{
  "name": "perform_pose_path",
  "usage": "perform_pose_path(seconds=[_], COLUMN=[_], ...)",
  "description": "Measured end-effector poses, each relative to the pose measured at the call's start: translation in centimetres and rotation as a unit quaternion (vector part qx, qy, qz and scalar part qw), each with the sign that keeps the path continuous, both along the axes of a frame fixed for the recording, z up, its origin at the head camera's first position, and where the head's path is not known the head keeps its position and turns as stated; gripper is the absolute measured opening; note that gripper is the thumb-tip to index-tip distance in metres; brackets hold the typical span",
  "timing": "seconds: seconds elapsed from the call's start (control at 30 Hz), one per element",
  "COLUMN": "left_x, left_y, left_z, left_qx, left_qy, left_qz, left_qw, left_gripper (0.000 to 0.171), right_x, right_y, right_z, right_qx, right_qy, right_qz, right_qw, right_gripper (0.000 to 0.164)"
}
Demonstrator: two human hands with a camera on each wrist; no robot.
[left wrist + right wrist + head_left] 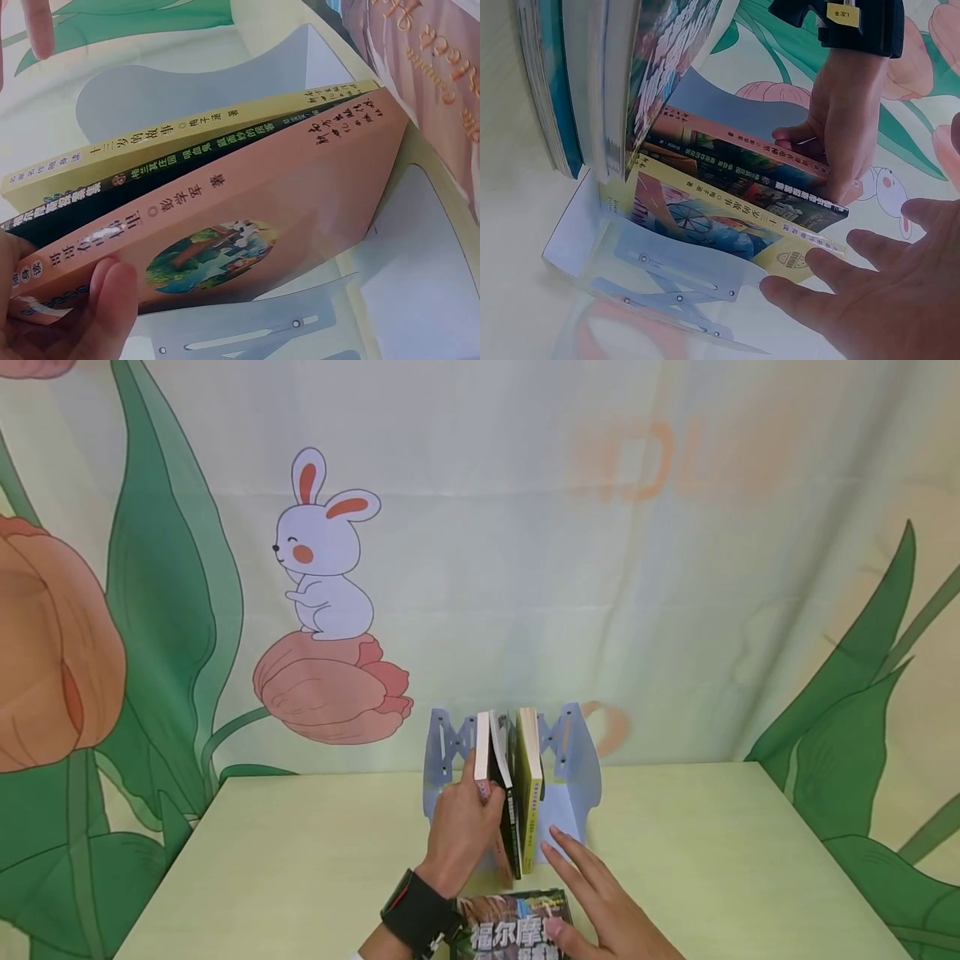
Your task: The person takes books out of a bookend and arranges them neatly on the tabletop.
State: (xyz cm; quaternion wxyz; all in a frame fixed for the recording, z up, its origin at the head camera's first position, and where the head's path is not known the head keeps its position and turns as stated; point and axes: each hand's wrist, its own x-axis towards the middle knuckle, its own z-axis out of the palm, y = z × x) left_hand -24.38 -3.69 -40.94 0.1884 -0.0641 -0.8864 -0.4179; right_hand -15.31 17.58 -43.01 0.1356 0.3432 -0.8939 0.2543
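Observation:
My left hand (461,827) grips a pink book (300,202) near its top, with a digit pressed on its illustrated cover. The pink book stands upright on the left of a row in a pale blue extendable bookstand (581,768). Beside it is a dark-spined book (513,835), and to the right of that a yellow-spined book (532,827). My right hand (611,914), fingers spread and holding nothing, hovers right of the row, overlapping the corner of a dark-covered book (510,914) in the head view.
In the right wrist view, the dark-covered book tops a stack of several books (577,82) in front of the bookstand. The pale yellow-green table (697,835) meets a curtain (525,568) printed with a rabbit and tulips behind it.

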Motion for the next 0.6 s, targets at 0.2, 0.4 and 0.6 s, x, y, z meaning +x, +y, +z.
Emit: perform_pose_path(seconds=[0.2,0.4,0.6], left_x=[0.0,-0.1,-0.1], left_y=[-0.2,-0.3,-0.3], left_z=[0.1,0.6,1.2], left_qx=[0.008,0.01,0.003], left_qy=[0.005,0.027,0.043], left_qz=[0.002,0.002,0.003], left_qw=[1.0,0.9996,0.9991], left_gripper=[0.063,0.062,0.061], right_x=[-0.1,-0.1,-0.1], right_y=[0.0,-0.1,-0.2], right_z=[0.0,0.1,0.3], right_qx=[0.005,0.006,0.004], right_qy=[0.012,0.008,0.004], right_qz=[-0.002,-0.002,-0.002], right_qw=[1.0,1.0,1.0], right_gripper=[0.074,0.073,0.073])
